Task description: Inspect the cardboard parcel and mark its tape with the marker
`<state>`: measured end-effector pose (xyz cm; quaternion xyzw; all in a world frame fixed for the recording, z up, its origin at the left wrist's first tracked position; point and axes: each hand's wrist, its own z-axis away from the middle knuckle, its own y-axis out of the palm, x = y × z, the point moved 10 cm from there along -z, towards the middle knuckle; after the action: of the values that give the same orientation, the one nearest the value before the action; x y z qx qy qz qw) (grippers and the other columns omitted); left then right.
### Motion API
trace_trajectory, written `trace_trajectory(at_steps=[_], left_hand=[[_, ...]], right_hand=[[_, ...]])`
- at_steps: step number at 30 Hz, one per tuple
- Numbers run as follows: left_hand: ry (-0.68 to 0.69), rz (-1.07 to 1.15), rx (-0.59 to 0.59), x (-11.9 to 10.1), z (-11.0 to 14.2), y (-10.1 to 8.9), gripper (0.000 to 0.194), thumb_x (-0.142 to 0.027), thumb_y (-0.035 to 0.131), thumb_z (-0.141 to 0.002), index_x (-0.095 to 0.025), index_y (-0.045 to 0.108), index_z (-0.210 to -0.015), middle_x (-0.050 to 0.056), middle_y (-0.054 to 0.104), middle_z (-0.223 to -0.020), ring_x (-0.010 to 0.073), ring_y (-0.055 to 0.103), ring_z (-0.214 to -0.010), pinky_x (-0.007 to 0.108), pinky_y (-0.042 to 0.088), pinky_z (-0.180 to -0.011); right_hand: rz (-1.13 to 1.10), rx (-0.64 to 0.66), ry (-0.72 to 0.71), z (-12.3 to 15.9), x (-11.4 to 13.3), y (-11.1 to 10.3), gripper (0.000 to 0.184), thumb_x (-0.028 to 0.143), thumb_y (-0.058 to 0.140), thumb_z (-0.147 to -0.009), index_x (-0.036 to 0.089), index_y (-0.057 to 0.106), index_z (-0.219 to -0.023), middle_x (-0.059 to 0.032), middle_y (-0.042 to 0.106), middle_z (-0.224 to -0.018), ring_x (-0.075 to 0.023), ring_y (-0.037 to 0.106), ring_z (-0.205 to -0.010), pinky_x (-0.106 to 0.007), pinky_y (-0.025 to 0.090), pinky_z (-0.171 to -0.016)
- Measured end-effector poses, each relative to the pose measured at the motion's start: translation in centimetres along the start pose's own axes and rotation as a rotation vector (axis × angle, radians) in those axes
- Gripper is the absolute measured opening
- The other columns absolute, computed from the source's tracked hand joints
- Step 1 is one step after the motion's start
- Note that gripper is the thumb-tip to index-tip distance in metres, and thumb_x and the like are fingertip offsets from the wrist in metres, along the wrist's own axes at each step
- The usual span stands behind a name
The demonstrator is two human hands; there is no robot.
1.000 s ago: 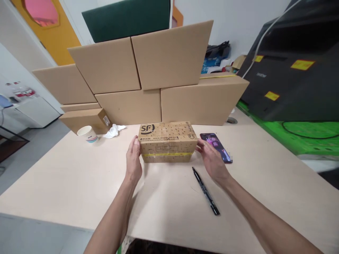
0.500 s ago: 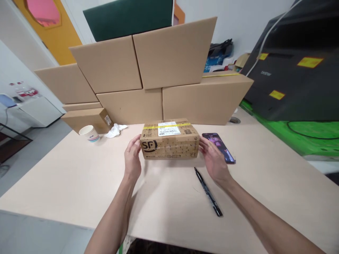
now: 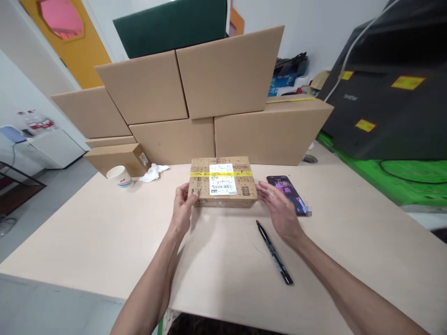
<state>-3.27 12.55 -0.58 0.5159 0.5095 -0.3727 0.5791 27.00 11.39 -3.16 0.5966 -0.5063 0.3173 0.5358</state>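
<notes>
At the frame's centre, a taped parcel [image 3: 244,184], closed, its contents hidden.
Left of frame, a paper cup [image 3: 120,177], contents unclear, stands by a closed carton [image 3: 118,156]; centre, the left hand [image 3: 181,209] grips the parcel's near-left corner; the right hand [image 3: 281,211], loosely open, is at its right end, contact unclear, beside a phone [image 3: 288,190].

Matt cardboard parcel [image 3: 202,185], glossy plastic marker [image 3: 274,253], smooth pale tabletop [image 3: 216,260].

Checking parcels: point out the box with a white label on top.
The speckled box between left hand and right hand; no other visible box top bears one.
</notes>
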Motion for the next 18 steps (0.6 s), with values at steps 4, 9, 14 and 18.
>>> trace_trajectory(at_steps=[4,9,14,18], left_hand=[[0.200,-0.018,0.132,-1.6,0.4,1.4,0.062,-0.031,0.083,-0.071,-0.025,0.057,-0.127,0.010,0.061,-0.137,0.0287,0.054,-0.133,0.043,0.043,-0.111],[0.193,-0.123,0.110,-0.9,0.7,1.6,0.062,-0.015,0.066,-0.070,-0.029,0.062,-0.130,0.006,0.062,-0.142,0.0284,0.051,-0.137,0.045,0.036,-0.117],[-0.015,-0.072,0.078,0.7,1.0,1.9,0.042,-0.054,0.060,-0.090,-0.026,0.069,-0.120,0.009,0.064,-0.142,0.0315,0.055,-0.132,0.046,0.043,-0.108],[-0.079,-0.004,0.069,0.7,1.0,1.8,0.066,-0.084,0.047,-0.086,-0.027,0.066,-0.115,0.011,0.066,-0.136,0.0308,0.062,-0.122,0.045,0.050,-0.097]], right_hand=[[0.044,0.001,-0.055,-0.3,0.5,-0.2,0.040,0.051,0.066,-0.093,0.030,0.071,-0.126,-0.0065,0.070,-0.138,-0.0291,0.061,-0.134,-0.052,0.042,-0.118],[0.107,-0.098,0.002,-0.6,-1.1,-1.6,0.043,0.055,0.067,-0.090,0.030,0.071,-0.125,-0.0047,0.069,-0.140,-0.0291,0.058,-0.137,-0.050,0.042,-0.118],[0.127,-0.092,0.046,-0.6,-2.2,-1.7,0.046,0.059,0.063,-0.092,0.030,0.069,-0.127,-0.0039,0.070,-0.138,-0.0278,0.062,-0.131,-0.048,0.048,-0.111],[0.169,-0.040,0.052,-0.5,-1.8,-1.1,0.055,0.067,0.051,-0.095,0.030,0.066,-0.133,-0.0058,0.066,-0.144,-0.0289,0.062,-0.132,-0.049,0.048,-0.111]])
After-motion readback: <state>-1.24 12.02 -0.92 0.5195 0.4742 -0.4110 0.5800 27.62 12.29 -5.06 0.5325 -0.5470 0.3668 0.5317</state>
